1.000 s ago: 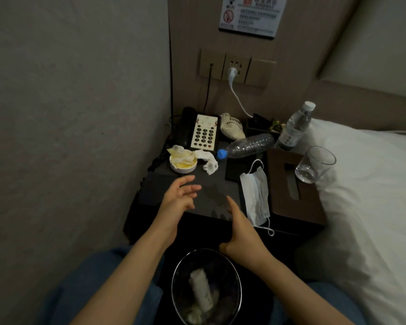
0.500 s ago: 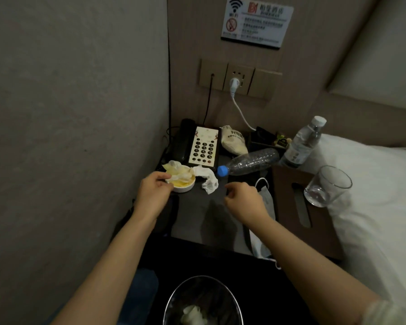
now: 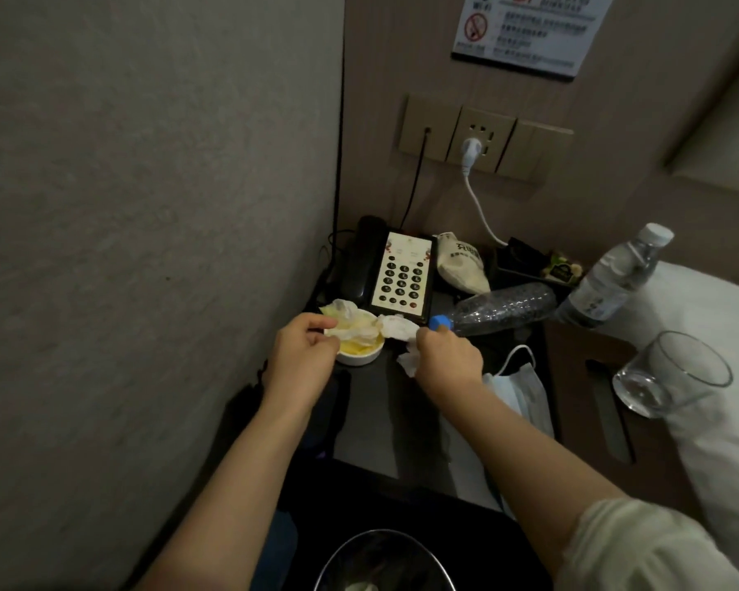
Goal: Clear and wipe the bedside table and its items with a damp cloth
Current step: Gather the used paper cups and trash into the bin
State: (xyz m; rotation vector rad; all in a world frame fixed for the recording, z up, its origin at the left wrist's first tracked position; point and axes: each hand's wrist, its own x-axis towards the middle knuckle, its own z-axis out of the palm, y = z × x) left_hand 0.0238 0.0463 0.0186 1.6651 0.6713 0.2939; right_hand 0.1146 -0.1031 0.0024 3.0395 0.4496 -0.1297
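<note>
At the near left of the bedside table [image 3: 372, 424], beside the wall, the clearing step was in hand, with no wiping begun and no damp cloth in view. The left hand [image 3: 304, 360] pinched the crumpled wrapper [image 3: 350, 324] lying in the small white dish [image 3: 361, 354], its fingers curled at the dish's left rim. The right hand [image 3: 449, 358] was closed round a crumpled white tissue [image 3: 406, 362] just right of the dish, near the blue cap of the fallen bottle [image 3: 504, 307]. The next move, as I judged it, called for lifting both scraps clear and dropping them into the bin [image 3: 385, 560] at the near edge, without tipping the dish or nudging the bottle. Still on the table were the telephone [image 3: 397, 275], a face mask [image 3: 517, 386], an upright bottle [image 3: 615, 283] and a glass [image 3: 675, 373] on the tissue box [image 3: 581, 403]. Half a second earlier the right hand had hovered short of the tissue, holding nothing; a second earlier both hands had been spread open near the bin.
</note>
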